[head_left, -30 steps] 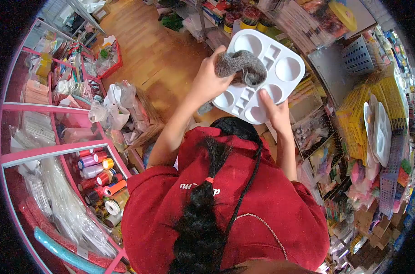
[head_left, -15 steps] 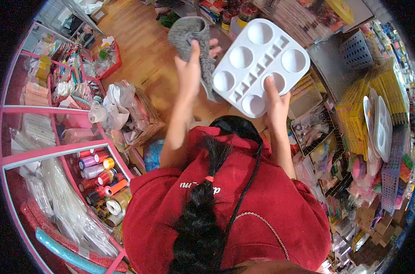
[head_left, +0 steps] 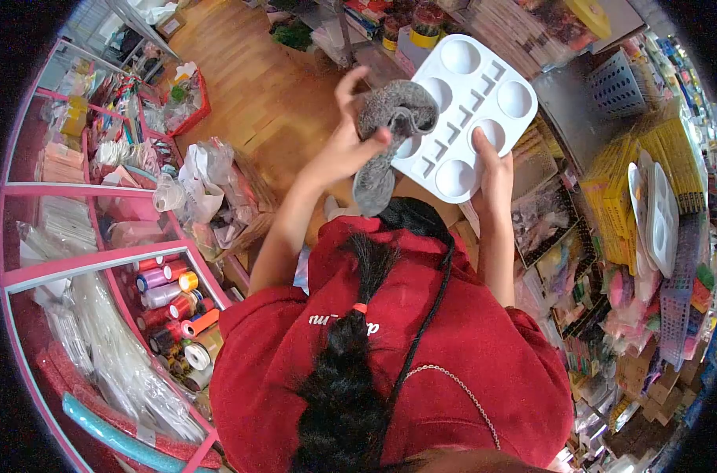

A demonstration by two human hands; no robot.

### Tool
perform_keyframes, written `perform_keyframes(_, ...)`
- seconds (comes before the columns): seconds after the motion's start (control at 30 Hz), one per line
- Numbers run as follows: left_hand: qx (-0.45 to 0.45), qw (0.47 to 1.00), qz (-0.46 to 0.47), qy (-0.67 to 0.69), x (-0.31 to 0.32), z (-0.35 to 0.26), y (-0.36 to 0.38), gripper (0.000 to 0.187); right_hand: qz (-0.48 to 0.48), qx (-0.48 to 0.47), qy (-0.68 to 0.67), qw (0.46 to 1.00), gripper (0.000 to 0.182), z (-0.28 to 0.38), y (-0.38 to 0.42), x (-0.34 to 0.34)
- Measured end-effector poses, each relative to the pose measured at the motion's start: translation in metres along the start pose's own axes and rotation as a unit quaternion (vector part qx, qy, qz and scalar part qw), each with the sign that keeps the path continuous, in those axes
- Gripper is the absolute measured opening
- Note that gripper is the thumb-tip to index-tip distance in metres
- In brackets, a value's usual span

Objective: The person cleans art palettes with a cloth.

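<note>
My left hand [head_left: 346, 150] holds a bunched grey fuzzy cloth [head_left: 398, 110], the thumb across its near side and one finger lifted away from it. Part of the cloth droops below the hand, and its bunched upper part overlaps the left edge of a white plastic paint palette [head_left: 441, 134]. This palette has several round wells and a row of angular slots down the middle. At its lower right corner, my right hand [head_left: 492, 169] grips it, thumb on top by a well and the other fingers hidden beneath. The palette is held up, tilted, in front of my chest.
On the left, pink-edged shelves [head_left: 98, 264] hold ribbon spools [head_left: 173, 288] and plastic-wrapped goods. A red basket [head_left: 189, 102] and a box of bags [head_left: 216, 189] stand on the wooden floor [head_left: 232, 71]. More palettes [head_left: 658, 213] lean among packed goods at right.
My left hand has moved right with the grey cloth, which is now bunched up over the palette's left edge. The palette has shifted slightly right in my right hand.
</note>
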State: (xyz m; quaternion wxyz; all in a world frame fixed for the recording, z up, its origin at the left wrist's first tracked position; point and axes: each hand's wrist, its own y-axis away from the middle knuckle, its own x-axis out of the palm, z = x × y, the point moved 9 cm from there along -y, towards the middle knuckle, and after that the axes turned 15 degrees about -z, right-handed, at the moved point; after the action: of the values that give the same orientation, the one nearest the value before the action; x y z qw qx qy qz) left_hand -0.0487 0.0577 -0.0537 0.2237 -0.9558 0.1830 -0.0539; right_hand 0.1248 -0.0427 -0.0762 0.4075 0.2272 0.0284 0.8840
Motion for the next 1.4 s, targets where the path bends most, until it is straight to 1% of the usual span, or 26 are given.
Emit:
perform_keyframes(0.07, 0.075, 0.996, -0.035, -0.043, -0.004, -0.021, 0.001, 0.058, -0.003, -0.008, -0.007, 1.0, 0.038, -0.001, -0.002, -0.001)
perform_keyframes(0.1, 0.109, 0.99, -0.019, -0.087, 0.0, -0.032, 0.003, 0.056, -0.004, -0.01, -0.005, 1.0, 0.039, -0.003, -0.004, -0.002)
perform_keyframes(0.17, 0.094, 0.989, 0.032, -0.11, 0.006, -0.026, 0.009, 0.041, -0.012, -0.015, -0.002, 1.0, 0.039, -0.004, -0.004, -0.005)
perform_keyframes(0.23, 0.088, 0.985, 0.012, -0.15, 0.006, -0.033, 0.012, 0.038, -0.023, -0.019, 0.0, 1.0, 0.039, -0.003, -0.004, -0.006)
perform_keyframes(0.27, 0.086, 0.982, 0.001, -0.17, 0.007, -0.035, 0.012, 0.037, -0.023, -0.024, 0.005, 0.999, 0.039, -0.003, -0.005, -0.007)
perform_keyframes(0.3, 0.103, 0.98, -0.011, -0.172, 0.007, -0.037, 0.011, 0.038, -0.024, -0.029, 0.009, 0.999, 0.039, -0.003, -0.006, -0.008)
perform_keyframes(0.37, 0.136, 0.974, -0.035, -0.176, 0.006, -0.038, 0.01, 0.045, -0.016, -0.04, 0.032, 0.999, 0.039, -0.002, -0.006, -0.009)
perform_keyframes(0.4, 0.058, 0.993, -0.012, -0.103, 0.008, -0.026, 0.009, 0.048, -0.008, -0.046, 0.052, 0.998, 0.039, -0.002, -0.005, -0.008)
perform_keyframes(0.43, -0.021, 0.999, 0.01, -0.029, 0.01, -0.014, 0.011, 0.052, 0.001, -0.051, 0.072, 0.996, 0.039, -0.002, -0.003, -0.007)
perform_keyframes(0.47, -0.1, 0.993, 0.033, 0.044, 0.017, -0.002, 0.014, 0.056, 0.019, -0.046, 0.078, 0.996, 0.038, -0.001, -0.002, -0.007)
perform_keyframes(0.5, -0.074, 0.994, 0.053, -0.056, 0.015, 0.001, 0.016, 0.06, 0.037, -0.042, 0.083, 0.995, 0.038, 0.001, 0.002, -0.004)
perform_keyframes(0.53, -0.072, 0.994, 0.06, -0.06, 0.015, 0.004, 0.016, 0.059, 0.056, -0.038, 0.09, 0.994, 0.037, 0.001, 0.005, -0.001)
perform_keyframes(0.6, -0.068, 0.992, 0.076, -0.068, 0.017, 0.002, 0.013, 0.056, 0.038, -0.042, 0.059, 0.997, 0.038, 0.001, 0.01, 0.002)
perform_keyframes(0.7, -0.058, 0.983, -0.073, -0.157, 0.002, -0.006, 0.013, 0.041, 0.006, -0.051, 0.05, 0.997, 0.04, -0.004, 0.007, -0.004)
perform_keyframes(0.8, 0.055, 0.968, -0.17, -0.178, -0.002, -0.016, 0.011, 0.037, -0.025, -0.053, 0.022, 0.998, 0.042, -0.011, 0.008, -0.006)
perform_keyframes(0.93, 0.077, 0.957, -0.23, -0.16, -0.002, -0.017, 0.006, 0.034, -0.042, -0.037, -0.055, 0.997, 0.039, -0.015, 0.018, 0.003)
perform_keyframes(1.0, 0.104, 0.944, -0.25, -0.187, -0.003, -0.028, 0.002, 0.027, -0.051, -0.033, -0.076, 0.995, 0.039, -0.017, 0.022, 0.006)
perform_keyframes(1.03, 0.119, 0.937, -0.26, -0.2, -0.005, -0.032, 0.0, 0.024, -0.033, -0.049, -0.07, 0.996, 0.04, -0.017, 0.024, 0.009)
perform_keyframes(1.1, 0.107, 0.918, -0.339, -0.174, -0.024, -0.025, -0.004, 0.021, -0.073, -0.042, -0.087, 0.993, 0.041, -0.024, 0.026, 0.008)
perform_keyframes(1.13, 0.101, 0.906, -0.378, -0.16, -0.035, -0.021, -0.006, 0.022, -0.093, -0.038, -0.095, 0.99, 0.041, -0.027, 0.027, 0.006)
perform_keyframes(1.17, -0.032, 0.933, -0.348, 0.084, -0.04, 0.01, -0.014, 0.026, -0.113, -0.048, -0.104, 0.987, 0.041, -0.029, 0.024, 0.0)
perform_keyframes(1.2, -0.036, 0.935, -0.333, 0.118, -0.046, 0.009, -0.018, 0.027, -0.115, -0.059, -0.123, 0.984, 0.041, -0.025, 0.022, -0.002)
perform_keyframes(1.27, -0.099, 0.931, -0.293, 0.193, -0.048, 0.008, -0.016, 0.029, -0.122, -0.083, -0.16, 0.976, 0.042, -0.014, 0.017, -0.008)
perform_keyframes(1.3, -0.101, 0.948, -0.263, 0.149, -0.04, 0.004, -0.012, 0.03, -0.137, -0.068, -0.178, 0.972, 0.043, -0.01, 0.017, -0.009)
perform_keyframes(1.37, -0.104, 0.972, -0.2, 0.06, -0.018, -0.003, 0.002, 0.035, -0.115, -0.06, -0.19, 0.973, 0.045, -0.007, 0.016, -0.003)
perform_keyframes(1.4, -0.108, 0.978, -0.155, 0.084, 0.002, -0.007, 0.008, 0.038, -0.103, -0.055, -0.195, 0.974, 0.046, -0.007, 0.015, 0.0)
